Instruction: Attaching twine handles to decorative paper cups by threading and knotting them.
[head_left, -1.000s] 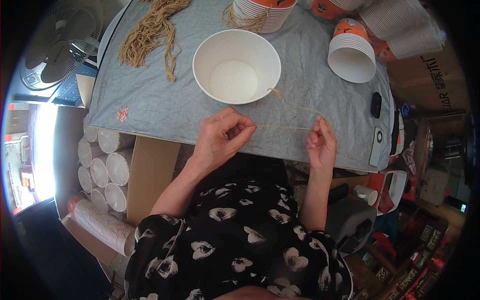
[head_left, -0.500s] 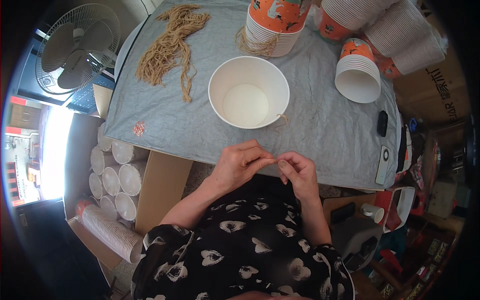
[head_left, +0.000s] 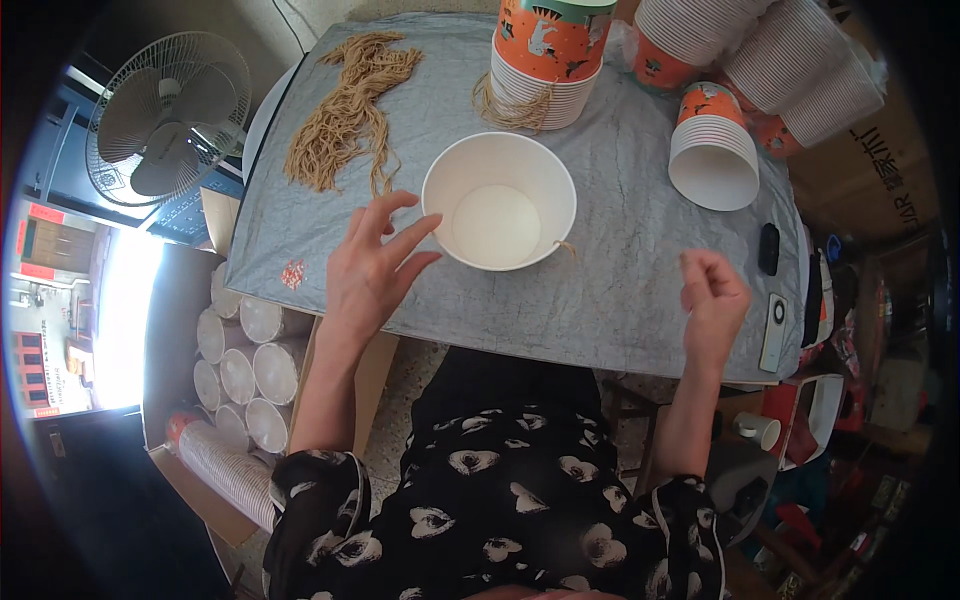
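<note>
A white paper bucket [head_left: 497, 222] stands on the grey-covered table in front of me, its mouth facing up. A short piece of tan cord [head_left: 566, 246] is attached at its right rim. Beside the bucket's left rim is my left hand [head_left: 368, 262], fingers spread and holding nothing. My right hand [head_left: 713, 292] is raised well to the right of the bucket, with fingers curled in and pressed together. Whatever it may hold is too small to make out. A bundle of tan cords [head_left: 350, 110] lies at the back left.
Behind the bucket stands a stack of orange-and-white paper buckets [head_left: 552, 65] with cord around it. A smaller stack [head_left: 714, 150] lies tipped at the right, near wrapped stacks [head_left: 800, 60]. A black object [head_left: 768, 248] lies by the right edge. Left is a carton of wrapped cups [head_left: 240, 375] and a fan [head_left: 170, 118].
My hands, together at the table's front edge before, have parted. The left has moved up and left to the bucket and opened; the right has swung out to the right.
</note>
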